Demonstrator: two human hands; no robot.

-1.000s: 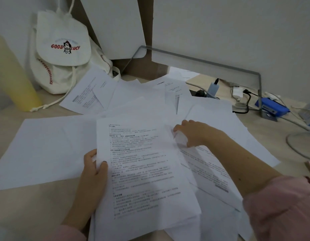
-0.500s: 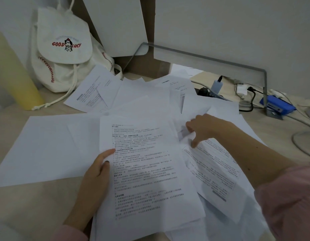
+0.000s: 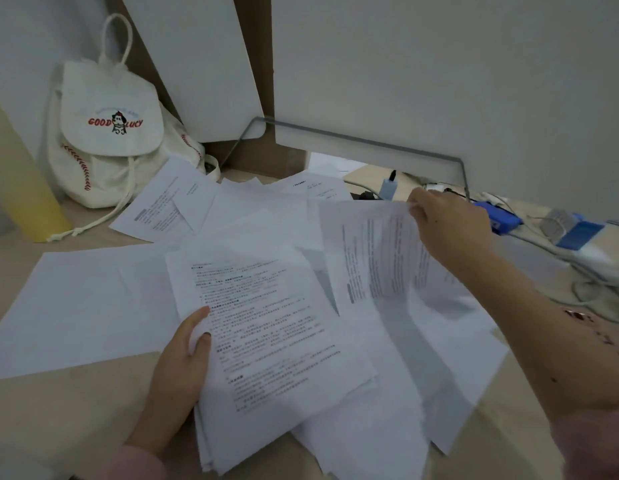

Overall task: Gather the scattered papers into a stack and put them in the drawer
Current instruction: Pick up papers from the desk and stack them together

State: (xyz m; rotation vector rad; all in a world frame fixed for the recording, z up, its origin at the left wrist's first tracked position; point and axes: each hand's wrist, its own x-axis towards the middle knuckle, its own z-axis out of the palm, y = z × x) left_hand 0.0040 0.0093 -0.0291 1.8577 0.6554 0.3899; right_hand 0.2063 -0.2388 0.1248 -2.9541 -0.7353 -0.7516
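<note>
Printed white papers lie scattered over the beige desk (image 3: pixel 58 403). My left hand (image 3: pixel 183 355) grips the left edge of a stack of printed sheets (image 3: pixel 273 341) near the front, thumb on top. My right hand (image 3: pixel 446 223) pinches the top corner of one printed sheet (image 3: pixel 381 258) and holds it lifted and curled above the pile. A large blank sheet (image 3: pixel 76 306) lies flat to the left, and more loose sheets (image 3: pixel 169 206) lie at the back. No drawer is in view.
A white drawstring backpack (image 3: pixel 110 133) stands at the back left beside a yellow cylinder (image 3: pixel 20 181). White boards lean on the wall. At the right are a blue box (image 3: pixel 498 216), cables (image 3: pixel 592 289) and a grey metal frame (image 3: pixel 370 143).
My right hand has taken a printed sheet by its corner and raised it up and to the right off the pile. My left hand keeps hold of the stack.
</note>
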